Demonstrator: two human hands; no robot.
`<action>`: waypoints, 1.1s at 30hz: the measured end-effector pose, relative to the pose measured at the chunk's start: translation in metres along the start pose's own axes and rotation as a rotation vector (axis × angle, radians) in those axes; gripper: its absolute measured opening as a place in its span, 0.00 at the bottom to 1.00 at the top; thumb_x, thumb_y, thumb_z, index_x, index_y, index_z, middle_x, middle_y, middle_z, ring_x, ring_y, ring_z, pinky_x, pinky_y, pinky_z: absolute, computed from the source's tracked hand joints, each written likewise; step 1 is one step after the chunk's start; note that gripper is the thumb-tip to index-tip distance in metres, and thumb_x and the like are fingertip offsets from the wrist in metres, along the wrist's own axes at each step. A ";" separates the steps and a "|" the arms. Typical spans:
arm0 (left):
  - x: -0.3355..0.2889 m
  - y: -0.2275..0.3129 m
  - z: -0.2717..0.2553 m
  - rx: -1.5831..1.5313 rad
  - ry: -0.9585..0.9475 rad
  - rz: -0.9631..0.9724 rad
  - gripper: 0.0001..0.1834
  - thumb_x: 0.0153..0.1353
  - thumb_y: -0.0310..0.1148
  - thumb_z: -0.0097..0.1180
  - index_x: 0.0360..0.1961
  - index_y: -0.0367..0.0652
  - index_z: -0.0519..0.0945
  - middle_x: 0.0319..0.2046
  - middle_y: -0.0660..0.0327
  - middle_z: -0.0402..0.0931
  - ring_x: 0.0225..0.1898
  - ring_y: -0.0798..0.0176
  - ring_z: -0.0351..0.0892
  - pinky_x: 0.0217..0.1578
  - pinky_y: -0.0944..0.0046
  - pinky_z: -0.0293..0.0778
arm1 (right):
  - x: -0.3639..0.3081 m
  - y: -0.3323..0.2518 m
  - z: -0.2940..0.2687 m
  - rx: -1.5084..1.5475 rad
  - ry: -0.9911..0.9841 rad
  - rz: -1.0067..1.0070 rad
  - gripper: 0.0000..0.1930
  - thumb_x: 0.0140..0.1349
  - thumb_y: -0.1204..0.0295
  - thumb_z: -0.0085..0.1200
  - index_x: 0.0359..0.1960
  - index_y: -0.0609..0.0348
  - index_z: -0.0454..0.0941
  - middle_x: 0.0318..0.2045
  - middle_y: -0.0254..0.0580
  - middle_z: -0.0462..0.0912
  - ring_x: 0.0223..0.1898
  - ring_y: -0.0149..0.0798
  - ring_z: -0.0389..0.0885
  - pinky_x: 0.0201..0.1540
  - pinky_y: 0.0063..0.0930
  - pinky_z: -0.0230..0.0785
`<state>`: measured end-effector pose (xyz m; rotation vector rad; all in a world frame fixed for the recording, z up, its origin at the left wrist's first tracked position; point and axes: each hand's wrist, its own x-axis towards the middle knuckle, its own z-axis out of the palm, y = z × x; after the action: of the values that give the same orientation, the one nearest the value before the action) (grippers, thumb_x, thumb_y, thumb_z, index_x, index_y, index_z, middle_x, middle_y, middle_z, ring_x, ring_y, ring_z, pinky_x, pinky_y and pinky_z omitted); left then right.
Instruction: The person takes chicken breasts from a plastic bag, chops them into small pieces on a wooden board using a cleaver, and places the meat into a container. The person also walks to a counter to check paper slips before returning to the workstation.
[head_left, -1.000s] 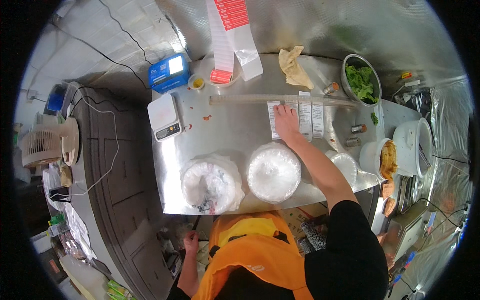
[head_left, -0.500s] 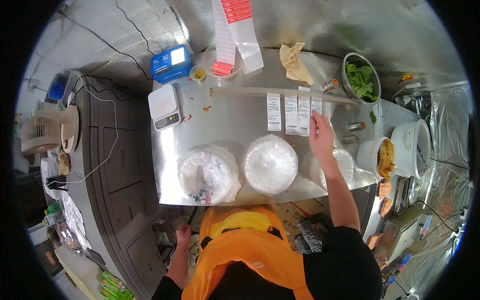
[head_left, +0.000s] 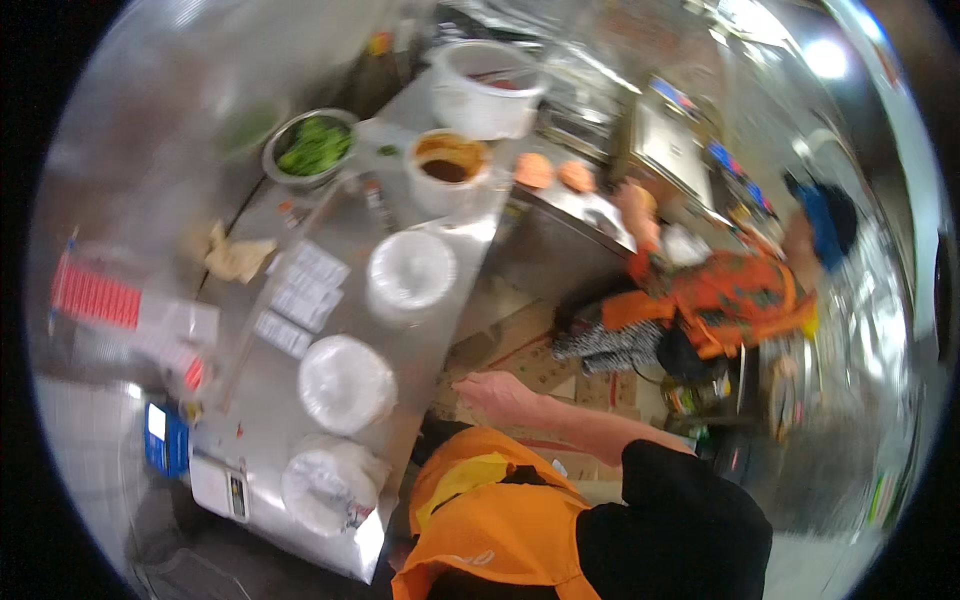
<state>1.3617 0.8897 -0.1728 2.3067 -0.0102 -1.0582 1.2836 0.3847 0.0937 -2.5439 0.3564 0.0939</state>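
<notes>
My right hand (head_left: 492, 394) hangs in the air past the edge of the metal table (head_left: 245, 385), above the floor. Its fingers look loosely curled, though blurred, and I see nothing in them. My left hand is out of the picture. Closest to the right hand along the table edge are a round white plastic-wrapped stack (head_left: 346, 385) and a similar stack (head_left: 412, 270) beyond it. A third bundle in a loose bag (head_left: 332, 485) sits at the near end. Printed paper slips (head_left: 305, 275) hang from a strip rail across the table.
A co-worker in a patterned orange top (head_left: 730, 300) stands right, one hand (head_left: 636, 205) at the side counter. Past the slips stand a steel bowl of lettuce (head_left: 315, 148), a sauce tub (head_left: 447, 168) and a white bucket (head_left: 485, 95). A kitchen scale (head_left: 220, 487) lies at the near left.
The whole view has swung right, showing the co-worker. My right hand has left the paper slips and drawn back off the table. My left hand has dropped out of sight.
</notes>
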 end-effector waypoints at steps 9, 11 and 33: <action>0.054 0.072 0.023 0.199 -0.202 0.192 0.15 0.65 0.38 0.59 0.36 0.33 0.82 0.27 0.53 0.84 0.29 0.56 0.81 0.32 0.51 0.74 | -0.274 0.009 0.076 -0.067 -0.033 0.794 0.17 0.72 0.66 0.51 0.59 0.54 0.78 0.44 0.43 0.85 0.43 0.49 0.85 0.43 0.41 0.80; 0.051 0.087 0.035 0.281 -0.256 0.224 0.15 0.65 0.38 0.60 0.38 0.34 0.82 0.28 0.54 0.84 0.30 0.55 0.81 0.33 0.52 0.74 | -0.301 -0.001 0.082 0.123 -0.054 0.880 0.18 0.72 0.64 0.51 0.60 0.54 0.77 0.45 0.44 0.85 0.44 0.49 0.85 0.43 0.42 0.80; -0.119 0.437 0.526 0.905 -0.796 0.924 0.18 0.66 0.43 0.60 0.45 0.37 0.84 0.39 0.56 0.84 0.44 0.59 0.82 0.46 0.57 0.77 | -0.688 0.122 0.053 0.201 0.680 1.475 0.15 0.64 0.68 0.57 0.52 0.54 0.81 0.39 0.52 0.84 0.42 0.57 0.84 0.44 0.49 0.78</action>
<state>1.0162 0.2888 -0.1307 1.8750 -1.9691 -1.4714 0.5885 0.4758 0.0823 -1.5170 2.2317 -0.2515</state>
